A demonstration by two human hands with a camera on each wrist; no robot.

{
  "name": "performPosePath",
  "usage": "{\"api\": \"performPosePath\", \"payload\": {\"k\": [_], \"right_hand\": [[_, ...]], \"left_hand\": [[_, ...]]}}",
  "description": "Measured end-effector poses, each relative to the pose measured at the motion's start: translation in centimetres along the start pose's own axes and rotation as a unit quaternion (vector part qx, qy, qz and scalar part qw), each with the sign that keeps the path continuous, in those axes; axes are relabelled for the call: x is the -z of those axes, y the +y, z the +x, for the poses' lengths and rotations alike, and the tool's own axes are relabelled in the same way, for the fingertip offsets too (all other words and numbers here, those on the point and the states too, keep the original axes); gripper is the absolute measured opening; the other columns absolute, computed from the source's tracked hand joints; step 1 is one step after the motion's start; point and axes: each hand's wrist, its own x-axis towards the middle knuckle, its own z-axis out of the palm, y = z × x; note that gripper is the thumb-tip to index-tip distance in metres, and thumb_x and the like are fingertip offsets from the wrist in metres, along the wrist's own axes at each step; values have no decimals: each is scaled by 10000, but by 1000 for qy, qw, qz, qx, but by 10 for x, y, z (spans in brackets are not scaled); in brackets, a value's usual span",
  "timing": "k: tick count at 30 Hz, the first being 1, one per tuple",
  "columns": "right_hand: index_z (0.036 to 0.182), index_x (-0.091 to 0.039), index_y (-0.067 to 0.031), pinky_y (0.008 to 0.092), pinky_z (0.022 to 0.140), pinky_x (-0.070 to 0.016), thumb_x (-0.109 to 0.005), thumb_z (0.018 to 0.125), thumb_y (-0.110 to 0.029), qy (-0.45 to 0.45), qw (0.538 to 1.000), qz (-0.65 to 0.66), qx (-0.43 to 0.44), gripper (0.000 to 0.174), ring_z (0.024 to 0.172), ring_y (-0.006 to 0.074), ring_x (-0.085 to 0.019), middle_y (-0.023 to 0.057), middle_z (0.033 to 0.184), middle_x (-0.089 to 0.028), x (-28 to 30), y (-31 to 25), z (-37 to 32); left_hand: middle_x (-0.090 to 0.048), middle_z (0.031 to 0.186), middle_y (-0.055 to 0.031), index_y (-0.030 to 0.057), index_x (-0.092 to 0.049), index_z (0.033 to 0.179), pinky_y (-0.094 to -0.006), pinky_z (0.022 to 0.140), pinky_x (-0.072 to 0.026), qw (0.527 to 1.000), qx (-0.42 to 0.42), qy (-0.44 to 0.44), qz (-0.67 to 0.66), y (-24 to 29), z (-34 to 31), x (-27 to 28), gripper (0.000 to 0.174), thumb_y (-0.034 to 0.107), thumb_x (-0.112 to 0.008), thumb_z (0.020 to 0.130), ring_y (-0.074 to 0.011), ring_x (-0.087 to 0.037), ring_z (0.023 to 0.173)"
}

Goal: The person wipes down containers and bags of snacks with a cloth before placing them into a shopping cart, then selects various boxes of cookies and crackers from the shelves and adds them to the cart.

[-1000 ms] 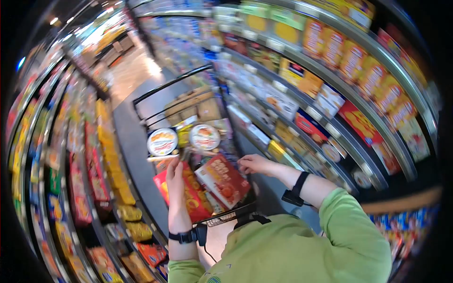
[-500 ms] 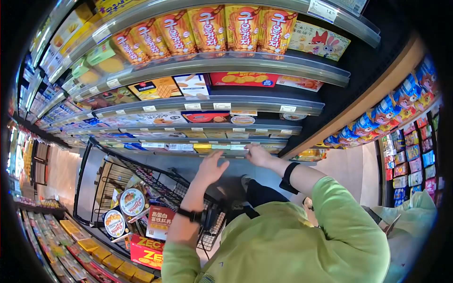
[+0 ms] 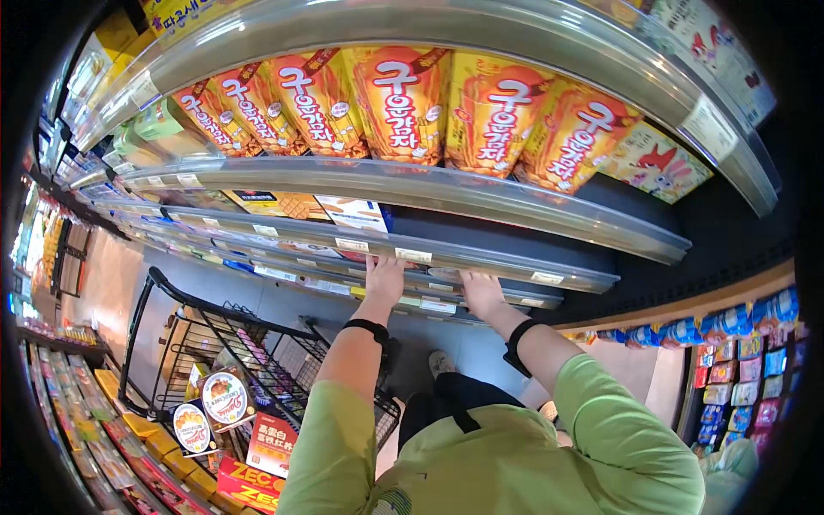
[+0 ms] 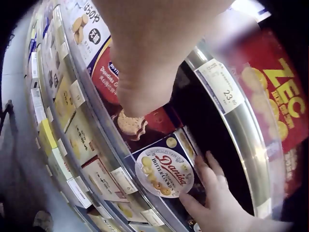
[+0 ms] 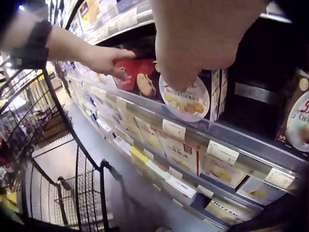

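In the head view my left hand (image 3: 384,280) and right hand (image 3: 482,293) reach side by side into a lower shelf. The right wrist view shows the left hand (image 5: 104,62) at a red box of digestive biscuits (image 5: 132,68), fingers stretched over its top edge and thumb at its front. My right hand (image 4: 219,195) grips the edge of a dark blue Danisa butter cookies box (image 4: 166,173), thumb at its front and fingers at its side. The two boxes stand next to each other behind the clear shelf lip.
A black wire cart (image 3: 283,360) stands at left, holding round-labelled Danisa boxes (image 3: 225,396), a red-and-white box (image 3: 273,446) and a red ZEC box (image 3: 249,482). Above the hands, orange snack packs (image 3: 397,107) line a shelf. Blue packs (image 3: 725,326) hang at right.
The view has swung from along the aisle to facing the shelves. The cart now lies at left. Both hands have moved forward from above the cart to the boxes on the shelf.
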Motion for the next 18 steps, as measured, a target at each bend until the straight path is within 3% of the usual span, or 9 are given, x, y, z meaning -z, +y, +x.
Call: {"api": "performPosePath", "payload": {"k": [4, 5, 8, 11, 14, 15, 18], "right_hand": [[1214, -459, -83, 428, 917, -400, -538, 852, -174, -8, 1000, 19, 18, 382, 1071, 312, -546, 145, 1104, -586, 15, -9, -2], [1214, -459, -83, 428, 917, -400, -538, 852, -174, -7, 999, 18, 25, 382, 1071, 312, -546, 145, 1104, -586, 13, -8, 2], [1194, -470, -73, 436, 893, -415, -571, 804, -131, -28, 998, -11, 54, 408, 1050, 317, -551, 161, 1061, -586, 8, -7, 11], [1173, -477, -48, 440, 891, -415, -594, 759, -95, -19, 997, 50, 49, 433, 1026, 328, -558, 182, 1037, -575, 5, -12, 6], [1199, -477, -30, 426, 851, -443, -566, 761, -84, 161, 975, 10, 152, 450, 976, 321, -537, 151, 1087, -531, 9, -21, -16], [1234, -465, -32, 428, 875, -425, -621, 699, -91, 138, 977, 19, 159, 560, 1016, 322, -493, 147, 1167, -467, 7, -20, -25], [1227, -468, -30, 421, 884, -427, -630, 688, -94, 140, 976, 60, 158, 566, 1043, 320, -496, 146, 1178, -475, 35, -28, -55]], "left_hand": [[-472, 1308, -98, 105, -460, 1285, -517, 1094, -198, 998, 33, 9, 47, 11, -5, -9, 415, 148, -456, 873, -242, -350, 1301], [-475, 1294, -91, 95, -458, 1281, -498, 1098, -207, 995, 31, 67, 59, 12, -9, -11, 420, 147, -481, 864, -234, -380, 1281], [-471, 1288, -83, 96, -451, 1286, -495, 1098, -211, 996, 32, 85, 25, 6, -13, -16, 444, 135, -510, 847, -231, -416, 1256], [-517, 1213, -73, 113, -483, 1216, -501, 1082, -240, 995, 17, 96, 17, 5, -21, -7, 387, 129, -521, 831, -231, -454, 1213], [-558, 1124, -57, 132, -511, 1135, -526, 1059, -263, 988, -11, 154, 2, 1, -36, 5, 316, 121, -518, 819, -229, -480, 1172], [-559, 1120, -56, 133, -513, 1134, -533, 1054, -265, 987, -41, 158, -7, 0, -45, 10, 314, 121, -514, 821, -229, -484, 1166], [-566, 1125, -50, 134, -521, 1152, -530, 1046, -274, 984, -95, 153, -12, -4, -78, 40, 329, 132, -531, 823, -231, -494, 1148]]}}
